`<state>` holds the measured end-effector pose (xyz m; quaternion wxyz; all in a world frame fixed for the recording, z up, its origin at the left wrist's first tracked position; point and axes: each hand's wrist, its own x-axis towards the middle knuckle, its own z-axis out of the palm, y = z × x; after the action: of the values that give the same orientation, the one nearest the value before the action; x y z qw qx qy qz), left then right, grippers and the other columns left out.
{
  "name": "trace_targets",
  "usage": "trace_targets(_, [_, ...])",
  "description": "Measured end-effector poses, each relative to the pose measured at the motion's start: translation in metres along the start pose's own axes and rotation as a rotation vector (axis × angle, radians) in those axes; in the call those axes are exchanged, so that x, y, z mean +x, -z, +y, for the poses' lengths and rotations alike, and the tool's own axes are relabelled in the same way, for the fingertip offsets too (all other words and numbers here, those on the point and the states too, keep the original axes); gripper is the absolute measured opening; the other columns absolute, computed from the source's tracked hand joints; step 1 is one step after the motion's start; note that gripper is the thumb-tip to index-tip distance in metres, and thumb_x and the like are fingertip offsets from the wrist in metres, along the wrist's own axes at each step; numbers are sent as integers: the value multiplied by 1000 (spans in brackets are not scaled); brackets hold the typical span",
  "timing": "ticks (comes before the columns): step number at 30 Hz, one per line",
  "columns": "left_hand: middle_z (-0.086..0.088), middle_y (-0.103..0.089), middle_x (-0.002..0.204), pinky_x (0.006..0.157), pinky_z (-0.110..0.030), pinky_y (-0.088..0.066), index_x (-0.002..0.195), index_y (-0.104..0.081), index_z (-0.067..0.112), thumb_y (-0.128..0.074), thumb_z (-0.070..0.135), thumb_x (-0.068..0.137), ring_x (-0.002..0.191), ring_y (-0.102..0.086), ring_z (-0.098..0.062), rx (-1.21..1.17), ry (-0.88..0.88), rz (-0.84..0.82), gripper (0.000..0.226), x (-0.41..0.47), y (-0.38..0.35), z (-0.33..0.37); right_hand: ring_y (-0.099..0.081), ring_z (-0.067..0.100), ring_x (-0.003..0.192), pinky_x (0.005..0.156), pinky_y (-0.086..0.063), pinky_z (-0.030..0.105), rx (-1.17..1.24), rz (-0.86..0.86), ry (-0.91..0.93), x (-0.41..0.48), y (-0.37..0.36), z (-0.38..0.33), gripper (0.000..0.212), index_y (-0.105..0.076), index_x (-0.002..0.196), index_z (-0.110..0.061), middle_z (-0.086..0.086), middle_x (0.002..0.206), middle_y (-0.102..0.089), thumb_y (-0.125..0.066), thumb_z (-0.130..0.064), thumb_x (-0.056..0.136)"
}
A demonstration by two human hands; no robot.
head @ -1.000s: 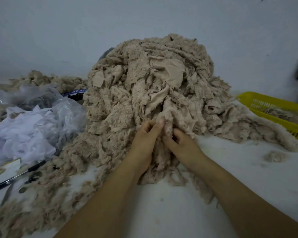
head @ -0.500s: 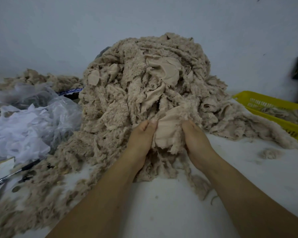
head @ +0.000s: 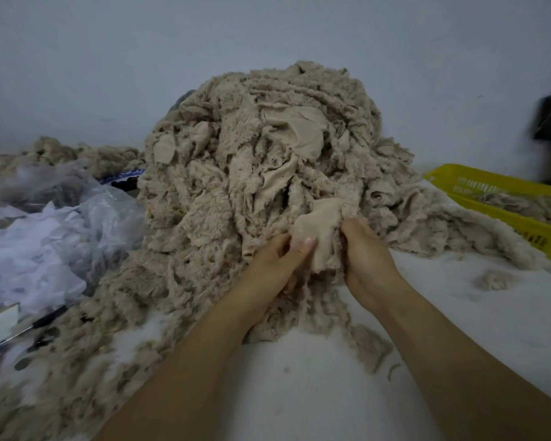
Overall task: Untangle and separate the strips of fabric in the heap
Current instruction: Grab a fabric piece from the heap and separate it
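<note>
A tall heap of tangled beige fleece strips (head: 268, 160) fills the middle of the white table (head: 299, 393). At its front foot a smooth-backed beige strip (head: 322, 227) sticks out of the tangle. My left hand (head: 274, 265) pinches the strip's left edge, thumb on top. My right hand (head: 368, 253) grips its right edge, fingers curled into the fabric and hidden behind it. The strip's lower end hangs between both hands.
A yellow plastic basket (head: 503, 198) with some fleece stands at the right. Crumpled clear and white plastic bags (head: 51, 230) lie at the left, with a black pen (head: 23, 332) in front. Loose fleece (head: 54, 370) trails along the left front. A small tuft (head: 493, 278) lies at the right.
Both hands dug into the heap's foot, then drew apart and pulled a smooth-backed strip out. The strip now stands higher and more to the right between them.
</note>
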<state>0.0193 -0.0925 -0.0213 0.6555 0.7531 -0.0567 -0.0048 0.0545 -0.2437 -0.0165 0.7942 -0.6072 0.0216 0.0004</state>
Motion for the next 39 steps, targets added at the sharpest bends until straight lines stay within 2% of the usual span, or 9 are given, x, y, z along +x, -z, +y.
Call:
trace_targets(7, [13,-59,59,46,-12,-37,96,-64,15,-60,26,98,49,-49,-2,-39,-37,-60,12,-6,2,0,-71,12,65,50,-53,23,91,-3,26,-3,4,-4,22,-63,102,-25,-2,81,-75,-43,-17,103])
trace_targets(14, [7,-36,49,37,-16,-26,71,-52,18,-49,37,92,36,-27,-4,-716,-57,-55,29,4,25,3,-39,6,29,31,-29,16,134,213,-61,0,11,-13,6,-43,105,-19,-2,69,-46,-38,-22,104])
trace_targets(18, [-2,-62,71,38,-17,-29,78,-59,11,-54,50,89,40,-33,-7,-518,-3,51,40,5,21,3,-47,0,34,33,-34,15,153,159,-44,-3,8,-13,19,-51,88,-23,-4,69,-51,-41,-19,104])
trace_targets(22, [0,-65,77,43,-16,-35,108,-60,5,-64,66,76,46,-44,-8,-228,23,-170,69,-4,5,1,-61,9,52,47,-46,22,166,133,-33,-5,3,-10,17,-60,95,-22,-2,73,-66,-45,-18,101])
trace_targets(25, [3,-61,60,40,-18,-40,79,-64,16,-65,49,84,43,-49,-7,-144,2,-232,33,-9,4,2,-50,17,47,47,-40,26,120,190,-39,-2,4,-8,20,-58,91,-20,5,71,-57,-41,-17,100])
trace_targets(30, [5,-38,42,37,-21,-41,59,-54,19,-65,41,86,33,-42,-8,-662,-40,-17,36,-1,32,11,-46,5,31,31,-31,15,235,340,-82,5,18,-16,30,-61,121,-12,3,75,-58,-38,-17,102])
trace_targets(32, [5,-47,45,34,-18,-40,60,-63,19,-63,39,87,33,-44,-9,-578,-49,103,34,1,37,11,-56,6,46,36,-37,18,227,322,-54,4,20,-18,30,-64,117,-16,3,84,-63,-39,-18,101])
trace_targets(35, [23,-73,94,61,-11,-52,90,-74,48,-62,35,96,81,-66,9,91,-148,169,19,1,20,5,-54,9,62,52,-39,26,-75,245,76,-1,9,-14,24,-60,84,-25,-7,74,-60,-42,-20,99])
trace_targets(39, [27,-46,145,101,-19,-44,136,-42,60,-59,44,94,130,-46,7,250,-322,32,48,-1,6,5,-39,4,91,77,-32,18,-724,-38,713,-22,-12,-3,20,-54,87,-23,-24,89,-44,-36,-33,91])
